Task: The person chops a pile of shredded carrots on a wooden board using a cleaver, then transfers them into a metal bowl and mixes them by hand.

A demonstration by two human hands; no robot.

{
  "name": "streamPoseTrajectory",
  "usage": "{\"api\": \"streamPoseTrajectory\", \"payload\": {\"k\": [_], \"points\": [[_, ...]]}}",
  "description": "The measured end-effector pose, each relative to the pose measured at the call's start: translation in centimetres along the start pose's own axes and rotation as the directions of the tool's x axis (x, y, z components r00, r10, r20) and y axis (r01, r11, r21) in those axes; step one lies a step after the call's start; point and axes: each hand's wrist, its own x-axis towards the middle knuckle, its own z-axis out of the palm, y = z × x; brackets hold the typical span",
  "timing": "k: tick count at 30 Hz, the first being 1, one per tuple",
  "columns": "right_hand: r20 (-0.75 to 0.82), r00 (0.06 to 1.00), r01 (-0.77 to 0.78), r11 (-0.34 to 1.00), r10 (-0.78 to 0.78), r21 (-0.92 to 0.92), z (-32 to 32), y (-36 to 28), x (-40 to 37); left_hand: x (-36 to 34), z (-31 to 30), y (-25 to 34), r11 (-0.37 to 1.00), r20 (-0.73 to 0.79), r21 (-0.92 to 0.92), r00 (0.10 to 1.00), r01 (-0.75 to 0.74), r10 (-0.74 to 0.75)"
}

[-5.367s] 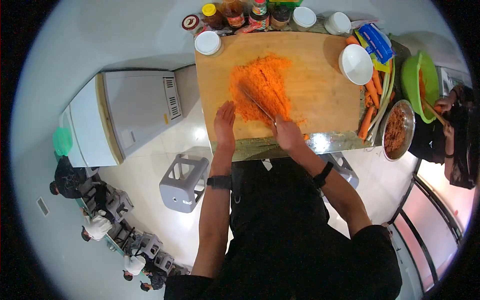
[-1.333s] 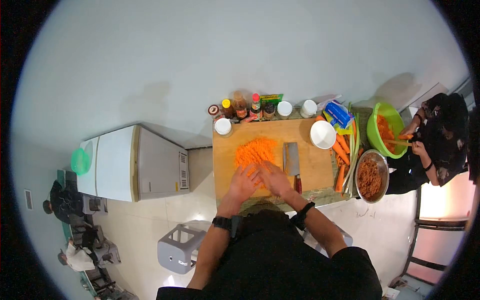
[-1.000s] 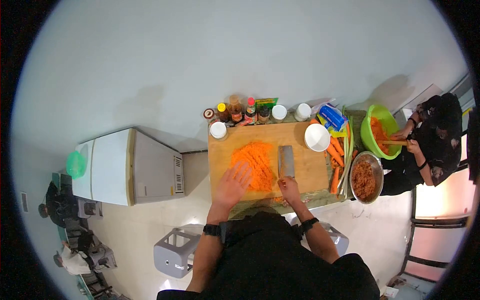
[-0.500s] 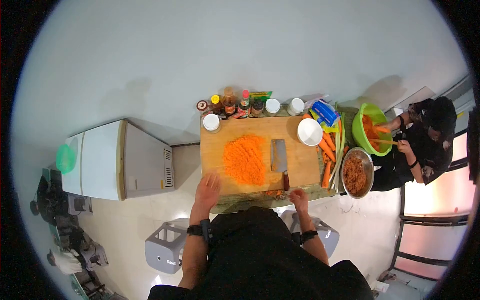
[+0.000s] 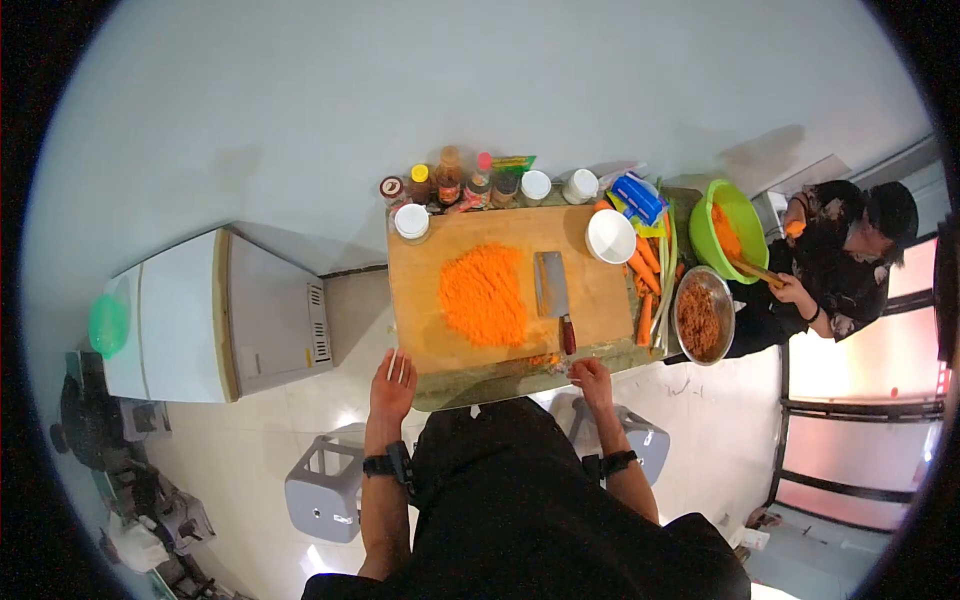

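A mound of finely chopped carrot [image 5: 484,297] lies on the wooden cutting board [image 5: 590,300]. Right of the mound rests a cleaver [image 5: 552,285], its dark handle toward me. My left hand [image 5: 393,388] is open at the board's near left corner, palm partly turned up, fingers apart and holding nothing I can see. By the table's near edge, below the cleaver handle, my right hand [image 5: 592,381] has its fingers curled together; whatever they may hold is hidden. Orange scraps [image 5: 543,360] lie close to it on the table edge.
Seasoning bottles [image 5: 448,180] and white-lidded jars [image 5: 411,222] line the back. At right are a white bowl [image 5: 610,237], whole carrots [image 5: 644,310], scallions [image 5: 664,290] and a metal bowl [image 5: 704,315] of brown-orange mixture. Another person [image 5: 850,250] works at a green basin [image 5: 712,240]. Stools [image 5: 325,485] flank me.
My left hand has drawn back toward me, off the board's edge. My right hand stays near the table edge. The other person's one hand has lifted out of the basin. The view has shifted slightly.
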Motion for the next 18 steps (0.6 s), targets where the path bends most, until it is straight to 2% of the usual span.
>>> {"api": "streamPoseTrajectory", "payload": {"k": [2,3,5,6,8,9,11,13,15,17,18], "points": [[0.063,0.989,0.138,0.987,-0.133,-0.084,0.9,-2.2,-0.2,0.4,-1.0,0.0,0.999,0.001,-0.012,1.000,0.029,-0.029],[0.052,0.990,0.137,0.987,-0.133,-0.078,1.4,-3.8,-0.4,0.6,-1.3,0.2,0.999,-0.001,-0.029,0.999,0.047,-0.047],[0.205,0.937,0.337,0.887,-0.283,-0.316,2.1,-7.7,-1.3,1.1,-1.5,0.4,0.997,-0.009,0.019,0.998,0.068,-0.068],[0.191,0.940,0.330,0.892,-0.282,-0.308,2.7,-10.3,-2.1,1.2,-1.6,0.6,0.995,-0.021,0.060,0.996,0.082,-0.081],[0.299,0.855,0.508,0.800,-0.423,-0.319,4.0,-16.9,-4.5,1.2,-1.7,1.0,0.987,0.016,0.138,0.996,0.080,-0.083],[0.280,0.857,0.507,0.806,-0.432,-0.307,4.4,-20.4,-6.1,1.3,-1.4,1.3,0.979,0.057,0.194,0.995,0.065,-0.077],[0.374,0.698,0.716,0.599,-0.611,-0.359,4.7,-27.3,-9.9,1.1,-0.3,1.8,0.974,0.041,0.224,0.998,0.043,-0.053],[0.463,0.440,0.898,0.363,-0.770,-0.249,4.4,-32.2,-13.3,1.5,0.7,2.4,0.973,0.037,0.233,0.999,-0.005,-0.004],[0.478,0.245,0.964,0.160,-0.844,-0.211,4.2,-36.9,-16.9,1.9,0.5,2.5,0.962,0.014,0.265,0.998,-0.059,0.057],[0.523,-0.006,1.000,0.008,-0.852,0.025,3.4,-39.3,-19.3,2.1,-0.6,2.0,0.969,0.005,0.236,0.998,-0.069,0.069],[0.507,-0.062,0.998,-0.043,-0.860,0.048,3.3,-40.4,-20.6,2.0,-0.4,1.9,0.976,0.006,0.206,0.997,-0.072,0.073]]}}
